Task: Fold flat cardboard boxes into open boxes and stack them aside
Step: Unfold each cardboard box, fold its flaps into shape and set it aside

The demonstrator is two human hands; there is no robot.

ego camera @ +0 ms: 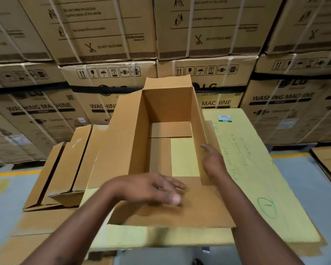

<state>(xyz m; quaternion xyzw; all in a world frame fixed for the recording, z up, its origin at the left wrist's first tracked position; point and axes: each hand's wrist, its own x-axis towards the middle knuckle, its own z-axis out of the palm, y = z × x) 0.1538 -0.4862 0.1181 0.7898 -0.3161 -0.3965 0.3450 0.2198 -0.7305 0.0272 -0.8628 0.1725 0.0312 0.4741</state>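
Observation:
A brown cardboard box (134, 131) stands opened up on a yellow sheet (256, 169), its top open toward me. Part of its bottom is unclosed, and the yellow sheet shows through. The near flap (189, 211) lies folded outward toward me. My left hand (153, 188) hovers over that flap with fingers extended, blurred. My right hand (212, 159) rests flat against the outside of the box's right wall, fingers straight. Folded boxes (65, 165) lie tipped to the left of the open box.
A wall of strapped washing-machine cartons (208, 35) rises right behind the work surface. Flat brown cardboard (329, 165) lies on the grey floor at the right. A yellow floor line (13, 173) runs at the left.

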